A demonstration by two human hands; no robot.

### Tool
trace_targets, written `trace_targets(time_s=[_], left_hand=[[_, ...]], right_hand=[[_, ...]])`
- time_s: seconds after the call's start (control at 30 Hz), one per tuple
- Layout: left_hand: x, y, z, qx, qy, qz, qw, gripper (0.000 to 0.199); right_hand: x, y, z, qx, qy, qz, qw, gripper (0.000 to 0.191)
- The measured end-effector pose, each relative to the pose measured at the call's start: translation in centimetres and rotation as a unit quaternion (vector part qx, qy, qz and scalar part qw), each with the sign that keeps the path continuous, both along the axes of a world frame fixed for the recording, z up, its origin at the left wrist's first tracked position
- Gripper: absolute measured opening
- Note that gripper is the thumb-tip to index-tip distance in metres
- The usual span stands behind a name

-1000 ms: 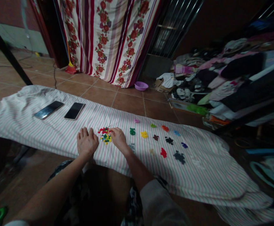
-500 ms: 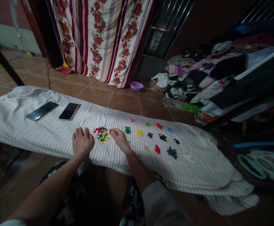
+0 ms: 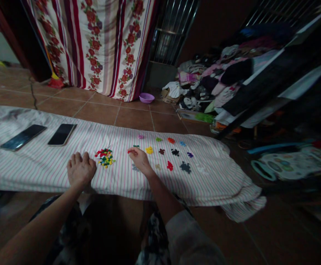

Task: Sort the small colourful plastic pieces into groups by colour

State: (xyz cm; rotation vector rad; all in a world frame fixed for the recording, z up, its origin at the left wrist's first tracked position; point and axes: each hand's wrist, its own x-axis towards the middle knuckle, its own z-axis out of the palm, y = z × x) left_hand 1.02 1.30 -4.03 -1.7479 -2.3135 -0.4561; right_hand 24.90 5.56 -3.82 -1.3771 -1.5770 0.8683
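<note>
A mixed pile of small coloured pieces (image 3: 105, 158) lies on the striped cloth (image 3: 116, 180). Just left of it my left hand (image 3: 81, 170) rests flat, fingers apart. My right hand (image 3: 138, 159) pinches a small red piece (image 3: 129, 151) over the cloth, right of the pile, and partly hides a green group (image 3: 136, 146). Single-colour groups are spread to the right: yellow (image 3: 149, 150), brown (image 3: 161, 151), black (image 3: 175, 152), red (image 3: 169, 165), dark grey (image 3: 185, 167), orange (image 3: 171, 140) and several others.
Two phones, one (image 3: 24, 137) at the far left and another (image 3: 62, 134) beside it, lie on the cloth. Beyond the cloth are a purple basin (image 3: 146, 98), a broom (image 3: 56, 81), a floral curtain (image 3: 94, 48) and a heap of clothes (image 3: 210, 79).
The view has turned to the right. My right hand has moved right, away from the mixed pile, with the red piece between its fingers. My left hand stays beside the pile.
</note>
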Motion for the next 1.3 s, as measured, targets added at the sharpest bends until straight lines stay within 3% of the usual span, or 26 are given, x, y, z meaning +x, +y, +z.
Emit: trace_targets(time_s=[0.1,0.27,0.5,0.63,1.07,1.3], left_hand=[[0.1,-0.2,0.5,-0.004,0.001,-0.004,1.0,0.046],[0.3,-0.5,1.1,-0.006,-0.016,-0.02,1.0,0.042],[0.3,-0.6,1.2,0.007,-0.022,-0.032,0.999,0.04],[0.3,-0.6,1.1,0.006,-0.027,-0.024,0.999,0.039],[0.2,-0.6,1.2,-0.014,0.007,-0.022,1.0,0.042],[0.3,-0.6,0.9,0.007,0.023,-0.013,1.0,0.038]], right_hand=[[2.8,-0.5,1.8,0.024,-0.024,-0.028,0.999,0.021],[9.1,-2.1,4.1,0.016,-0.153,-0.106,0.982,0.024],[14.7,-5.2,4.3,-0.056,-0.304,-0.174,0.935,0.024],[15.6,-6.2,4.1,-0.098,-0.337,-0.178,0.919,0.023],[17.0,-7.7,3.9,-0.176,-0.363,-0.123,0.907,0.015],[16.9,-7.5,3.1,-0.18,-0.375,-0.148,0.897,0.017]])
